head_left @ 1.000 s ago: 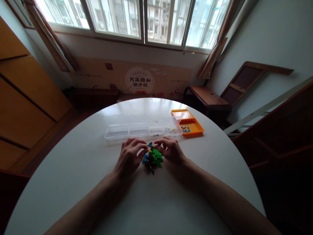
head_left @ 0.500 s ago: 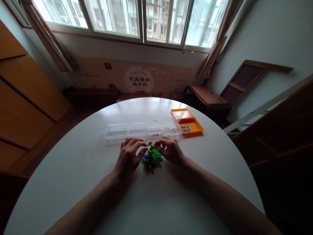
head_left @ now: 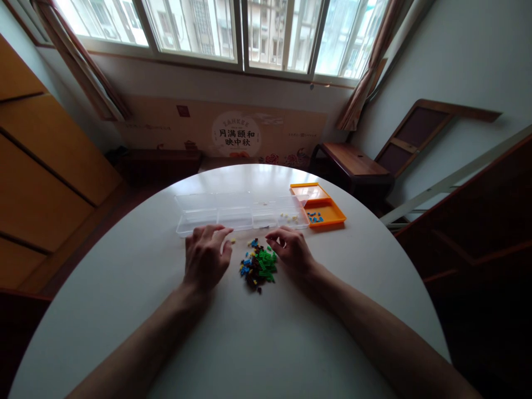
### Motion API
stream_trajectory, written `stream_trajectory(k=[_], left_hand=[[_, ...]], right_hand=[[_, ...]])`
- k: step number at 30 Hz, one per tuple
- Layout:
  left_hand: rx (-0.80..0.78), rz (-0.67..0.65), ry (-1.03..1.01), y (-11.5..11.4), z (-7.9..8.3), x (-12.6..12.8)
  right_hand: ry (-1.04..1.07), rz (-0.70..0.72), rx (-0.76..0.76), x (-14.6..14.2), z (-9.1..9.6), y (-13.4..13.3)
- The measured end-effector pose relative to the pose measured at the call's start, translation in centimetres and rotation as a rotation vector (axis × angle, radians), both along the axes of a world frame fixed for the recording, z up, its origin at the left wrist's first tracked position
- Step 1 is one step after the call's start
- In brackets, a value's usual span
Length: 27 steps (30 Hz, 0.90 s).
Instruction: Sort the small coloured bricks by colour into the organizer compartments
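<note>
A small heap of tiny bricks (head_left: 257,265), green, blue, brown and yellow, lies on the round white table (head_left: 249,343). My left hand (head_left: 204,256) rests to the left of the heap, fingers stretched forward, with a small yellow piece (head_left: 233,241) lying just off its fingertips. My right hand (head_left: 291,252) sits at the heap's right edge with its fingers curled in a pinch; what they hold is too small to make out. Beyond both hands stands a clear plastic organiser box (head_left: 241,213) with several compartments.
An orange tray (head_left: 320,204) holding a few blue pieces stands to the right of the clear box. A wooden side table (head_left: 353,163) and a leaning frame stand by the right wall. Windows and curtains run along the back.
My left hand has left the heap and slid left and forward, its fingers now stretched out. A yellow piece now lies near its fingertips. The right hand has hardly moved.
</note>
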<state>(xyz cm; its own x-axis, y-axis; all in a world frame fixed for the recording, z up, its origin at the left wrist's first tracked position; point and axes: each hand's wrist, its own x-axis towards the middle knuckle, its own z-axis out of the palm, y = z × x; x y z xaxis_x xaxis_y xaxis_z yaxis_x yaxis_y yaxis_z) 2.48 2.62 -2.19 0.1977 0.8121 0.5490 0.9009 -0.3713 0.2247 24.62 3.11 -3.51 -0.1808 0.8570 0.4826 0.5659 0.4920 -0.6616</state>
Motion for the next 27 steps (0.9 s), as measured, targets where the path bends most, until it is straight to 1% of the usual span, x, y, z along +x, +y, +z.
stream_trajectory(k=[3, 8, 13, 15, 19, 21, 23, 25, 27], left_hand=[[-0.008, 0.041, 0.056, 0.5, 0.1, -0.8], [-0.066, -0.012, 0.122, 1.0, -0.2, -1.2], [-0.031, -0.063, 0.093, 0.9, -0.2, -0.8], [-0.005, -0.128, 0.042, 0.6, -0.1, -0.5], [-0.001, -0.335, -0.052, -0.3, 0.3, 0.6], [-0.006, -0.387, -0.081, -0.6, 0.4, 1.0], [-0.010, -0.397, -0.102, -0.8, 0.5, 1.2], [-0.013, -0.377, -0.117, -0.7, 0.5, 1.2], [-0.013, -0.330, -0.122, -0.5, 0.4, 1.1]], right_hand=[[-0.003, 0.007, 0.005, 0.0, -0.1, 0.0], [-0.013, 0.022, 0.021, 0.1, -0.3, 0.0], [-0.004, 0.042, 0.030, -0.3, -0.2, -0.3], [0.000, 0.057, 0.049, -0.5, 0.0, -0.5], [-0.047, 0.143, 0.113, -1.2, 0.1, -0.8], [-0.090, 0.185, 0.154, -1.4, 0.1, -0.9], [-0.114, 0.201, 0.188, -1.5, 0.1, -0.8], [-0.106, 0.199, 0.195, -1.5, 0.3, -0.7], [-0.070, 0.149, 0.182, -1.1, 0.5, -0.4]])
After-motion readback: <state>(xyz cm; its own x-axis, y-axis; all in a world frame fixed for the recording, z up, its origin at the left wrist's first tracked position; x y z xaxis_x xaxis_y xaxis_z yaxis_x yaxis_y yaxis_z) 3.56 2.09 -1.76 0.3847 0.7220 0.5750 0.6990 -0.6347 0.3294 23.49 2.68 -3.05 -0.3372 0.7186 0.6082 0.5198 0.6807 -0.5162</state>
